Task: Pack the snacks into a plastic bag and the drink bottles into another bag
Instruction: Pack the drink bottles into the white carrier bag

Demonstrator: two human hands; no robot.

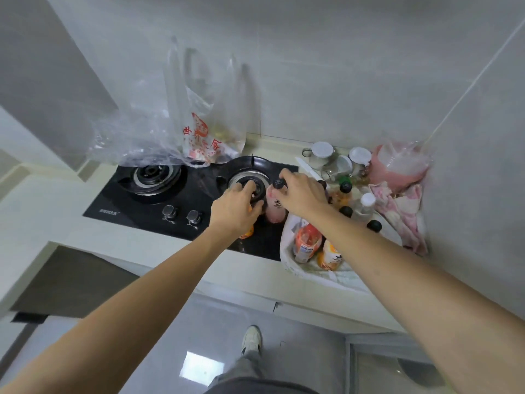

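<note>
A pink drink bottle (pixel 274 207) with a black cap stands on the black stove beside the right burner. My right hand (pixel 301 193) grips it at the cap and neck. My left hand (pixel 237 207) is closed over the top of an orange drink bottle (pixel 246 233), of which only the lower label shows under the wrist. A white plastic bag (pixel 287 251) lies open on the counter at the right, with two orange bottles (pixel 306 241) inside. Behind the stove, a clear plastic bag with red print (pixel 199 137) leans on the wall.
The gas stove (pixel 159 200) has two burners and two knobs. Several more bottles (pixel 368 201) with black, green and white caps stand right of the stove. Glass jars (pixel 321 153), a pink bowl stack (pixel 397 163) and a pink cloth (pixel 403 211) fill the corner. A crumpled clear bag (pixel 136 132) lies at the back left.
</note>
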